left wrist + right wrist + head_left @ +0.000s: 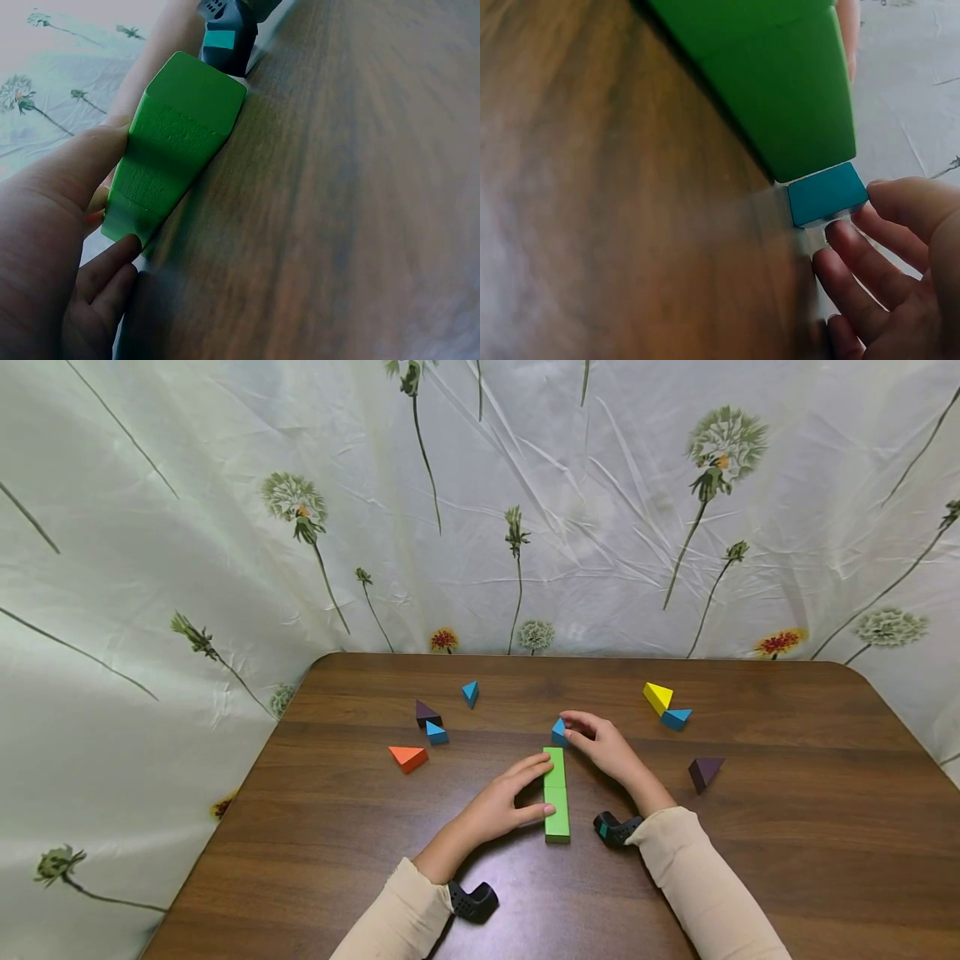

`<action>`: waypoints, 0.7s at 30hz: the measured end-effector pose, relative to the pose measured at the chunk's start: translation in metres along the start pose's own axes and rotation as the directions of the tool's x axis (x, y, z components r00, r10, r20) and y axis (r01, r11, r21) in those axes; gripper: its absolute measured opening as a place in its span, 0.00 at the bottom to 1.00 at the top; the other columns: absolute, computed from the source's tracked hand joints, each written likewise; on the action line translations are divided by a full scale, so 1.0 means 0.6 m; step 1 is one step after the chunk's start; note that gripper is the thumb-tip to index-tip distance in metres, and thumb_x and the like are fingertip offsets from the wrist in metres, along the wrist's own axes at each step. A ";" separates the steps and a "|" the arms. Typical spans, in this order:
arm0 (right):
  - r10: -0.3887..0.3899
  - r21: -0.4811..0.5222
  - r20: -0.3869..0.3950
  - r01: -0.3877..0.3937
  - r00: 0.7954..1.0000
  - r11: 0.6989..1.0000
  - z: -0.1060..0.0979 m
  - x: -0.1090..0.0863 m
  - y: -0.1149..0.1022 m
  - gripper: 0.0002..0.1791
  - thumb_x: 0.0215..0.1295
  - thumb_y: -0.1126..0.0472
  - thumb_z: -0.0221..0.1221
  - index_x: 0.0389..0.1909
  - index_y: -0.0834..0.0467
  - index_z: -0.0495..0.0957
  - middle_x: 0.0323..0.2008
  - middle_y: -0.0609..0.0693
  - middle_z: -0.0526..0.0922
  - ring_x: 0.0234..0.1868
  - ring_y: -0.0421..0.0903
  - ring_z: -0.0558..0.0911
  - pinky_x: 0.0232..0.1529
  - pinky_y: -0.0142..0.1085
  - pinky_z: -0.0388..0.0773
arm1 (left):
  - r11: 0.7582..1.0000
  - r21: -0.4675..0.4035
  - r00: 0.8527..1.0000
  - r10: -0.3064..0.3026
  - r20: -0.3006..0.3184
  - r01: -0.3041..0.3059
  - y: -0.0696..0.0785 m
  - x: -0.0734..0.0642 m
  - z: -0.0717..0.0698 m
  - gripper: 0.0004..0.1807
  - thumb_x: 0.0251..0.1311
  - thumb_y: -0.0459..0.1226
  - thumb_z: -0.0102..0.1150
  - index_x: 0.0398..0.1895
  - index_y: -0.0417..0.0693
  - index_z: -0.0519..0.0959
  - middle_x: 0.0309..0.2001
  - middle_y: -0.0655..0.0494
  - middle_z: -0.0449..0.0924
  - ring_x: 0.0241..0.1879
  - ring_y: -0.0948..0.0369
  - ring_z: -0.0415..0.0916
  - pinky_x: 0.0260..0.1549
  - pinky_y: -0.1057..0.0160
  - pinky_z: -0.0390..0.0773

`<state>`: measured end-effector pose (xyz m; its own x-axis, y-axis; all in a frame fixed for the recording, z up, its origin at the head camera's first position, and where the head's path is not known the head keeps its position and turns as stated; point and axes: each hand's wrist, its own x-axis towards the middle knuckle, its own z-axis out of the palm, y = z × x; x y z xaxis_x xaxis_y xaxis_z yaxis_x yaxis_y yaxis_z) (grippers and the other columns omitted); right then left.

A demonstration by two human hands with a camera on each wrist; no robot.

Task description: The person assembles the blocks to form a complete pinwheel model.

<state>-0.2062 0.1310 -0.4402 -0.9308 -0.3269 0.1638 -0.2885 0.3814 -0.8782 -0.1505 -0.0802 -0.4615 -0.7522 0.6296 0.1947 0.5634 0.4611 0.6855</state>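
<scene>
Two light green blocks, a far one and a near one, lie end to end in a straight line. My left hand rests along their left side, its fingers on the far block and its thumb on the near one. In the left wrist view, a green block stands beside the thumb. My right hand pinches a small blue triangular block at the far end of the green row. From the right wrist, that blue block appears close against the green end, thumb on one edge; some fingertips are partly hidden.
Left of the hands lie an orange triangle, a dark purple one and blue triangles. On the right are a yellow triangle, a blue one and a dark purple one. A floral curtain hangs behind the table.
</scene>
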 end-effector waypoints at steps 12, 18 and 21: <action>0.001 -0.062 0.026 0.001 1.000 0.998 0.006 0.003 0.013 0.18 0.65 0.60 0.52 0.54 0.64 0.72 0.50 0.59 0.75 0.50 0.54 0.73 0.49 0.49 0.68 | 1.000 -0.001 1.000 0.003 -0.008 -0.003 -0.001 0.000 0.001 0.33 0.57 0.49 0.56 0.65 0.49 0.61 0.67 0.62 0.52 0.65 0.64 0.49 0.59 0.59 0.55; 0.010 -0.075 0.025 -0.008 1.000 0.997 0.011 0.000 0.011 0.17 0.65 0.59 0.53 0.52 0.62 0.74 0.48 0.57 0.77 0.50 0.53 0.73 0.50 0.48 0.68 | 1.000 0.001 1.000 0.013 -0.012 -0.013 -0.001 0.001 0.001 0.33 0.57 0.48 0.56 0.65 0.48 0.61 0.67 0.60 0.53 0.65 0.64 0.49 0.59 0.59 0.55; 0.016 -0.076 0.029 -0.014 0.999 0.997 0.012 0.000 0.011 0.17 0.65 0.58 0.53 0.52 0.62 0.75 0.48 0.57 0.77 0.50 0.52 0.73 0.50 0.48 0.68 | 1.000 0.002 1.000 0.012 -0.009 -0.012 -0.001 0.001 0.000 0.33 0.57 0.48 0.56 0.65 0.48 0.61 0.67 0.60 0.53 0.65 0.64 0.49 0.59 0.59 0.55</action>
<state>-0.2064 0.1276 -0.4495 -0.9283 -0.3458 0.1363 -0.2918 0.4507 -0.8436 -0.1512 -0.0801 -0.4621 -0.7485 0.6292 0.2095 0.5732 0.4549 0.6816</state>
